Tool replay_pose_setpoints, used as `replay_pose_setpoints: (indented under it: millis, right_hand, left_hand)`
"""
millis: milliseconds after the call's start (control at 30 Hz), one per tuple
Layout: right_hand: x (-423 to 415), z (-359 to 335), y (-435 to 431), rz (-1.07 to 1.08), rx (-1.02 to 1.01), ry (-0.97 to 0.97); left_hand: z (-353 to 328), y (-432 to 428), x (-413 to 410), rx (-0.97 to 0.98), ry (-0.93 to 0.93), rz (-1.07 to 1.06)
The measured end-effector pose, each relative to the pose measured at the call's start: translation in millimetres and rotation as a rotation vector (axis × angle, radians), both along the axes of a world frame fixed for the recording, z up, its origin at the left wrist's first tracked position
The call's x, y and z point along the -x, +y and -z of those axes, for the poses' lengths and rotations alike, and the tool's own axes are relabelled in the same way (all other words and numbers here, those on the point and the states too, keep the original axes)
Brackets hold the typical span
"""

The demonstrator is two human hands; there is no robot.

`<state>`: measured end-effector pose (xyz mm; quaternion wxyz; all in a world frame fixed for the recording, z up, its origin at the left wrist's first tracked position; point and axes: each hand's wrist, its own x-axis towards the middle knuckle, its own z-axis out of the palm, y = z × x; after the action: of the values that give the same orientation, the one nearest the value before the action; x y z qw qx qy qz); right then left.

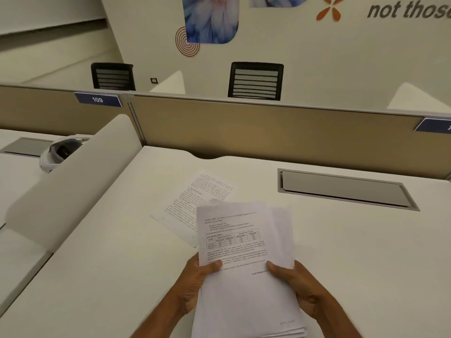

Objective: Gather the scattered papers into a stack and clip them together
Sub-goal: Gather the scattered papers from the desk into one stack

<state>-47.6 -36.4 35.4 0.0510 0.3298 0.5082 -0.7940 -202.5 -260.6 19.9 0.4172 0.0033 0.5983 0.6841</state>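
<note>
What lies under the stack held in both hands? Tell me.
Under the stack, one printed sheet lies flat on the desk, its near right part covered by the stack. The left hand and right hand grip the stack's sides; fingers beneath are hidden.

Uneven stack of printed papers (246, 264) raised off the desk; one loose printed sheet (188, 206) flat behind it.

Bare desk (341, 240), seemingly unobstructed rightward

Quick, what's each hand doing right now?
Left hand: closed on the white printed paper stack.
Right hand: closed on the same stack.
</note>
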Motion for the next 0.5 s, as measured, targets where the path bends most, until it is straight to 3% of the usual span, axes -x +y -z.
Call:
replay_pose_setpoints:
  millis: [133, 300, 500]
  right_hand:
    - [32.1, 1.0, -14.7, -0.007, -0.001, 0.029]
    - [78.2, 2.6, -37.5, 0.009, -0.045, 0.015]
    - [142.3, -1.1, -66.6, 0.049, -0.024, 0.035]
  left_hand:
    - [-13.6, -15.7, 20.5, -0.027, 0.038, -0.074]
    - [-20.7, -45.5, 50.7, -0.06, -0.19, -0.031]
    - [-19.6, -67.3, 118.4, 0.098, 0.047, 0.01]
